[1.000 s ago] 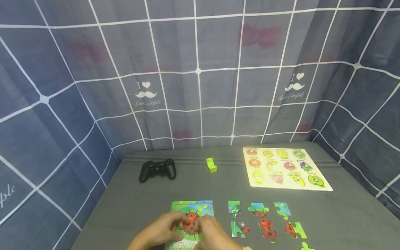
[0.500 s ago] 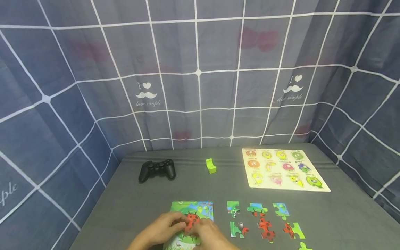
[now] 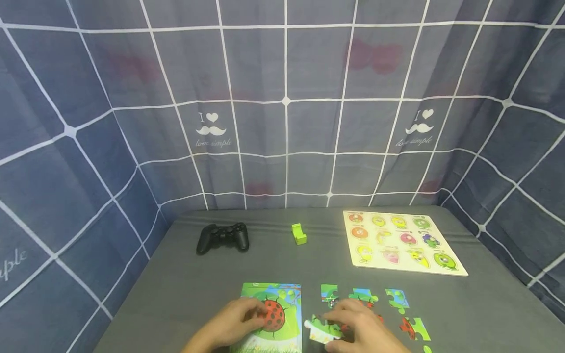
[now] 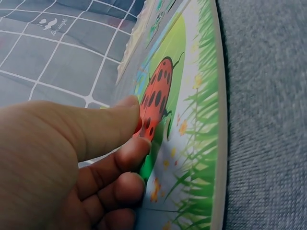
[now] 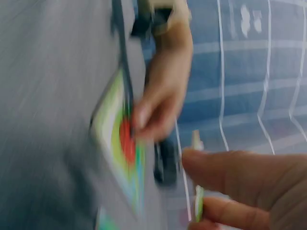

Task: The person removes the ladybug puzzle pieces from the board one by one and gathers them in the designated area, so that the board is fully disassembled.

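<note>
My right hand (image 3: pixel 359 326) pinches a jigsaw puzzle piece (image 3: pixel 323 331), green with a white, flowered lower part. In the right wrist view, this puzzle piece (image 5: pixel 199 203) shows edge-on and blurred between thumb and fingers. Farther left, my left hand (image 3: pixel 234 321) is at a picture board (image 3: pixel 289 340) with a red ladybug on green. The left wrist view shows the left hand (image 4: pixel 96 158) with thumb and fingertips bent close together at the ladybug (image 4: pixel 156 96). Red and green show between those fingertips; I cannot tell whether they pinch a piece.
Several puzzle pieces lie right of the board, such as a blue-green piece (image 3: pixel 398 298) and a red-green piece (image 3: pixel 415 328). Behind are a black game controller (image 3: pixel 222 238), a small lime-green block (image 3: pixel 298 234) and a fruit picture board (image 3: pixel 401 242). A checked curtain (image 3: pixel 282 122) encloses the table.
My right hand has moved right, off the ladybug board and over the loose pieces, and a puzzle piece now shows in its fingers. The left hand stays at the ladybug.
</note>
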`<state>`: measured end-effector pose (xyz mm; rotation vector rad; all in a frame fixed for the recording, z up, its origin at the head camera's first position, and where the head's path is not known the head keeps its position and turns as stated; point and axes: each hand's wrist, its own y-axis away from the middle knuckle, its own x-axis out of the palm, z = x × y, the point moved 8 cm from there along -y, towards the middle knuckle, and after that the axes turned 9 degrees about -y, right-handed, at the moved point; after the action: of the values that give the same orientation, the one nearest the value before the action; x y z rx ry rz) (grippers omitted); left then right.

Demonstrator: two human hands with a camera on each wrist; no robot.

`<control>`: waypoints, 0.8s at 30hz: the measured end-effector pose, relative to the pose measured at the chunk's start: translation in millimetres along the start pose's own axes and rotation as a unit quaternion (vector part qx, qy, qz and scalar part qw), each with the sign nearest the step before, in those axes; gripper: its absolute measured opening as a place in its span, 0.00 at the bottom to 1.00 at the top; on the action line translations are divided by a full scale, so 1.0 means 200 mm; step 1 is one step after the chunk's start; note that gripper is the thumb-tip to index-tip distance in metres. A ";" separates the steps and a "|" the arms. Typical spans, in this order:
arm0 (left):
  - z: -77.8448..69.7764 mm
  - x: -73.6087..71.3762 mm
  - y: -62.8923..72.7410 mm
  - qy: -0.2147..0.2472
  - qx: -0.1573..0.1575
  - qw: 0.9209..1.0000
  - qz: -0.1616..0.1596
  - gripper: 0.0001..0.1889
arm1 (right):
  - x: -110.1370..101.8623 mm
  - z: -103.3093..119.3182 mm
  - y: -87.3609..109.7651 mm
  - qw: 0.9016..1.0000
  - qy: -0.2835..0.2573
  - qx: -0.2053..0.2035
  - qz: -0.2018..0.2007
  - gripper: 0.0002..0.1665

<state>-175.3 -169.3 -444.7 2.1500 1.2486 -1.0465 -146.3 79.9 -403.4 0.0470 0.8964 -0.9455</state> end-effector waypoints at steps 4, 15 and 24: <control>-0.01 0.00 -0.01 -0.018 0.004 1.000 -0.004 0.11 | -0.20 -0.11 0.21 0.992 0.066 0.036 -0.099 0.23; 0.03 0.04 -0.03 -0.025 -0.038 0.999 -0.001 0.12 | -0.31 -0.10 0.33 0.975 0.122 -0.033 -0.181 0.29; 0.01 0.04 -0.03 -0.033 -0.029 0.999 -0.007 0.12 | -0.31 -0.18 0.39 0.981 0.096 0.056 -0.157 0.32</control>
<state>-179.0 -164.6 -452.2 2.0499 1.2509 -1.0639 -129.9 184.5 -410.6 0.0971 1.0472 -1.3023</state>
